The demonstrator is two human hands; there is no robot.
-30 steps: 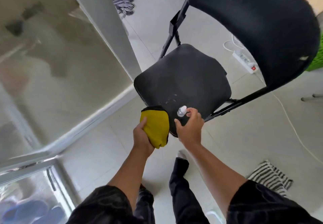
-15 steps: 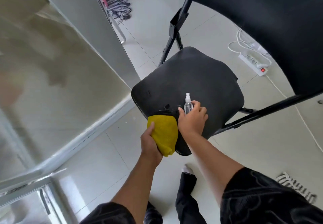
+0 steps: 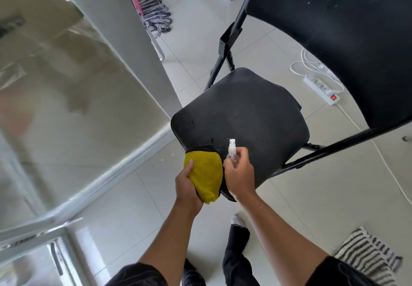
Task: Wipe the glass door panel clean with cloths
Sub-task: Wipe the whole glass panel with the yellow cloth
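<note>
The yellow cloth [image 3: 204, 174] sits at the near left corner of the black chair seat [image 3: 245, 111], folded into a thick pad with a dark backing showing along its far edge. The left hand [image 3: 187, 188] grips it, thumb pressed on the yellow face; the fingers underneath are hidden. It looks like plush microfibre: soft, light and limp, so it will likely sag if pinched by 1 corner. Kept folded with the palm flat behind it, it should give a firm wiping face.

Just right of the cloth, the right hand [image 3: 239, 174] is closed round a small clear spray bottle [image 3: 231, 152], whose white nozzle pokes up toward the far side. Whether the bottle's base rests on the seat cannot be told. The bottle seems light and rigid, probably thin plastic, and could turn slick if wet; a grip round the body with 1 finger free for the nozzle suits it.

The glass door panel [image 3: 66, 89] fills the left side, set in a pale metal frame [image 3: 124, 169], well apart from both hands. It is hard, smooth and breakable, so broad, even pressure looks safer than a hard push at 1 spot.

Farther out on the tiled floor [image 3: 323, 185], a white power strip [image 3: 321, 87] lies far right, a striped mat [image 3: 367, 256] near right, and a fringed rug [image 3: 153, 7] far off.
</note>
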